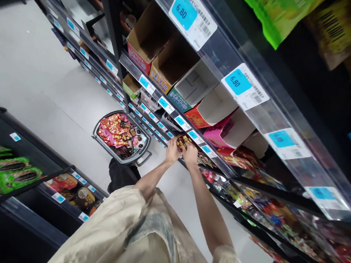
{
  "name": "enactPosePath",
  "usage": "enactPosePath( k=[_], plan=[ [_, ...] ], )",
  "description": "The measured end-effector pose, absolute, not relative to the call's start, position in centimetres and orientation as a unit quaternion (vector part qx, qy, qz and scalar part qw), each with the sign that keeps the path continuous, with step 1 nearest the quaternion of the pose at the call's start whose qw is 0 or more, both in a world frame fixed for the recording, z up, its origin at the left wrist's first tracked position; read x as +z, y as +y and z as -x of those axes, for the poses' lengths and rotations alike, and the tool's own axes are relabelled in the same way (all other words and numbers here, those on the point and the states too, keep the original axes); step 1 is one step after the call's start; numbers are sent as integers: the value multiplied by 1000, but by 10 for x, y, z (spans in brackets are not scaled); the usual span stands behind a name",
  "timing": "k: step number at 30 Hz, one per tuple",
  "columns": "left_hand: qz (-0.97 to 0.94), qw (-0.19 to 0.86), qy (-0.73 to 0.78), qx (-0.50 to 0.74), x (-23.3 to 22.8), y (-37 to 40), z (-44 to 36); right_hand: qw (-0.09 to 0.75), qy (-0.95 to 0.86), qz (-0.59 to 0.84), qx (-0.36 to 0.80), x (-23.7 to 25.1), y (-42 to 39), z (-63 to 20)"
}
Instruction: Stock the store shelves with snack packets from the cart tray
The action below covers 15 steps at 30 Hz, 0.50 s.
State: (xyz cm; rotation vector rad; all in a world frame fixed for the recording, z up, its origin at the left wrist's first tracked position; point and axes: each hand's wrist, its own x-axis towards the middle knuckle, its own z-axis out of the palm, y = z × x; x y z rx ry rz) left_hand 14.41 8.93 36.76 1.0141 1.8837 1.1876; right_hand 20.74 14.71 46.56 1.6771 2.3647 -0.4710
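I look down a shop aisle. My left hand (171, 150) and my right hand (190, 153) meet at the front edge of a low shelf (217, 160) on the right. Between them they hold a small dark snack packet with yellow and red print (182, 141). The packet sits right at the shelf's price rail, beside open cardboard display boxes (225, 121). On the floor just left of my hands stands a grey shopping basket (100, 136) filled with several red and pink packets.
Tall shelving with blue price labels (238, 83) runs along the right, holding open cartons and candy bags. A lower black rack (41, 180) with green packets stands on the left. Grey floor (29, 72) stretches ahead between them.
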Motion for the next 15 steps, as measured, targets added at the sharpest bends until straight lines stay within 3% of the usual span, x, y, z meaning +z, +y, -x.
enactPosePath(
  k=[8,11,15],
  plan=[
    [-396,333,735,438,365,104,-145,136,780,-588,-167,457,170,-202],
    [-401,346,736,423,363,118,-149,59,786,-596,-152,461,149,-210],
    [-379,377,750,389,362,144,-161,-97,770,-608,-165,469,59,-237]
  ],
)
